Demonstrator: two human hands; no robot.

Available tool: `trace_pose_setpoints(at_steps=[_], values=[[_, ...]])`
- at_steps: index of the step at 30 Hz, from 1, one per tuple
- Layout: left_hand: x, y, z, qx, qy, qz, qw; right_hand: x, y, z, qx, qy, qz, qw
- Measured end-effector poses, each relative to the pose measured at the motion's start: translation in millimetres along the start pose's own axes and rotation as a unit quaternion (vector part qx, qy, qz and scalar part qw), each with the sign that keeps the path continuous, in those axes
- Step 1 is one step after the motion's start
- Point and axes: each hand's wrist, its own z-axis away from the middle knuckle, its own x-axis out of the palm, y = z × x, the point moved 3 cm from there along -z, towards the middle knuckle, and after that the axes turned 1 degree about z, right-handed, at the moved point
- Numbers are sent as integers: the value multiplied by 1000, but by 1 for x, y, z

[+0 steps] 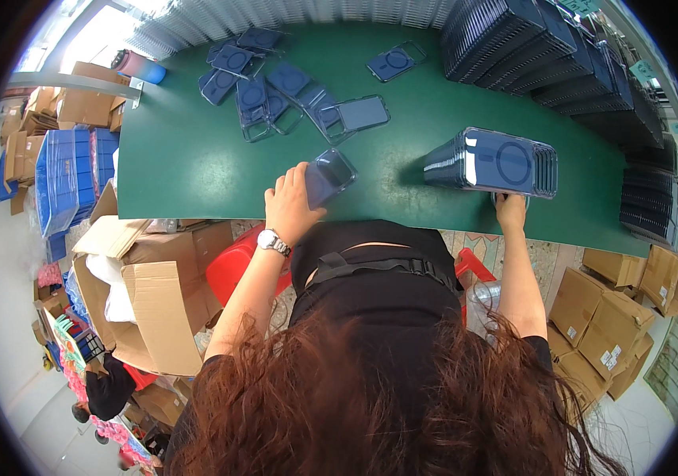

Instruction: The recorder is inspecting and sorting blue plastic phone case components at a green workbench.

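My left hand (289, 208), with a watch on the wrist, grips a translucent dark-blue phone case (331, 176) at its left edge, close to the front of the green table. My right hand (511, 213) is at the near side of a tall stack of blue phone cases (505, 163). Its fingers are curled and partly hidden by the stack. A thin clear edge shows beside them, but what they hold is unclear. Beyond my left hand lies a loose pile of similar cases (251, 94), one case (364, 113) at its right end. Another case (394, 62) lies alone farther back.
Long stacked rows of dark cases (505, 40) line the right back of the green table (188, 159). A pink-and-blue bottle (139, 67) stands at the far left. Cardboard boxes (152, 297) and a red stool (240, 266) are below left; more boxes (605, 325) sit lower right.
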Motion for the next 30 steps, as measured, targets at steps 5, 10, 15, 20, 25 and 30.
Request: trace_pose_setpoints(at_steps=[5,10,15,20,25,30], values=[[-2,3,1,-10,2,22,1000,1,-2,-7,21,-30,14,999],[-13,5,-3,22,43,81,996,5,14,-9,18,-32,5,999],[-41,15,2,31,160,213,963,-1,4,-8,44,49,-66,996],[-63,46,12,-12,26,549,835,-55,-17,37,115,7,-381,917],[-62,105,28,32,-156,744,649,-113,-120,119,70,-174,-660,728],[-63,136,32,78,-236,737,628,-139,-206,144,-11,-266,-696,667]])
